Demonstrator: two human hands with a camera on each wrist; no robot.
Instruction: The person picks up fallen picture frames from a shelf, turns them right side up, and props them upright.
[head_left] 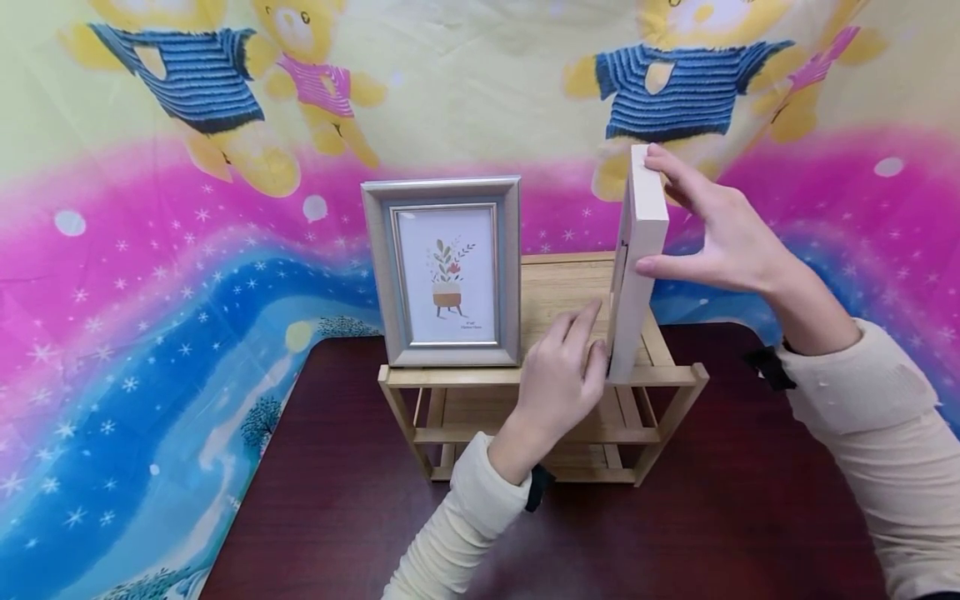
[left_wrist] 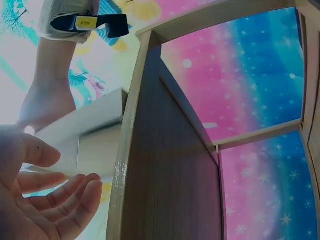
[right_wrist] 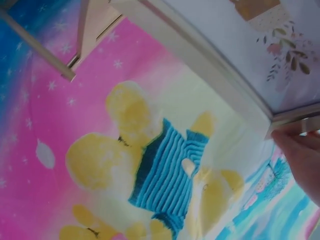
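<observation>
A white picture frame (head_left: 641, 267) stands upright, nearly edge-on, at the right side of the wooden rack's top shelf (head_left: 562, 283). My right hand (head_left: 723, 229) grips its upper edge, thumb on the near side and fingers at the far top corner. In the right wrist view, the same frame (right_wrist: 235, 90) shows a plant picture, with my fingers at its corner. My left hand (head_left: 562, 375) is beside the frame's lower part, fingers loosely extended. The left wrist view shows that hand (left_wrist: 50, 195) without anything in its grasp. Whether its fingertips touch the frame, I cannot tell.
A silver-grey picture frame (head_left: 378, 275) with a potted-plant print stands at the shelf's left. Below are the rack's lower shelves (head_left: 525, 435). The rack stands on a dark red table (head_left: 315, 500), before a backdrop cloth (head_left: 465, 100) printed with bears.
</observation>
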